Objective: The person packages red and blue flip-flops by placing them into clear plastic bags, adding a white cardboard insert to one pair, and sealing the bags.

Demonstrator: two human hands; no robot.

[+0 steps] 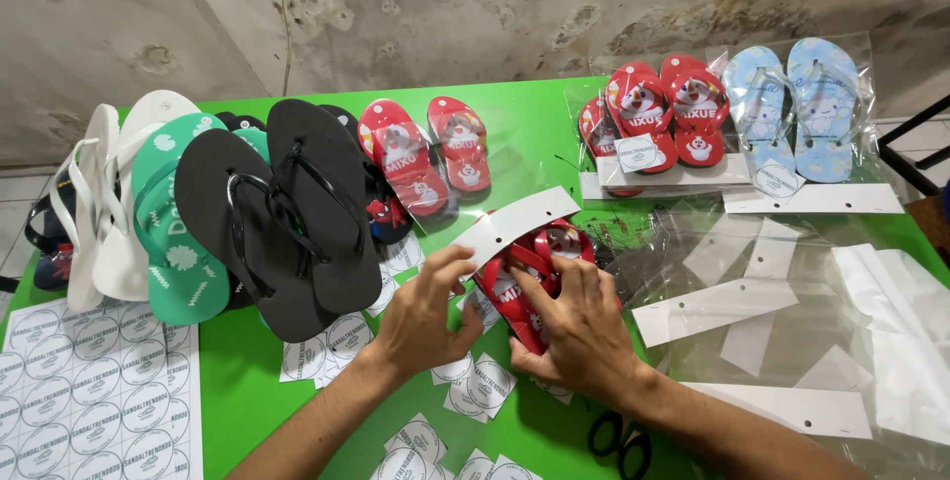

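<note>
I see my two hands over the green table [534, 134]. My left hand [421, 317] pinches the near end of a white card strip [515, 223] between thumb and fingers. The strip sits across the top of a small red pair of flip-flops [529, 267] in a clear bag. My right hand [579, 327] is curled around the lower part of that red pair, with the fingers pressing on top of it. The red pair is in the middle of the table, right between my hands, lifted a little at the near end.

To the left lies a pile of big flip-flops: two black ones [287, 218] on top, a green one [178, 223] beside them, and white ones [119, 193] at the edge. Just behind my left hand is another small red pair in a bag [426, 153]. Far back on the right are more bagged red pairs [658, 114] and a light blue pair [792, 104].

Round white stickers [470, 381] lie loose on the table under my hands. A full sheet of the same stickers [94, 391] lies at the left. To the right are empty clear bags [792, 282] with white card strips. Black scissors [618, 440] lie under my right arm.
</note>
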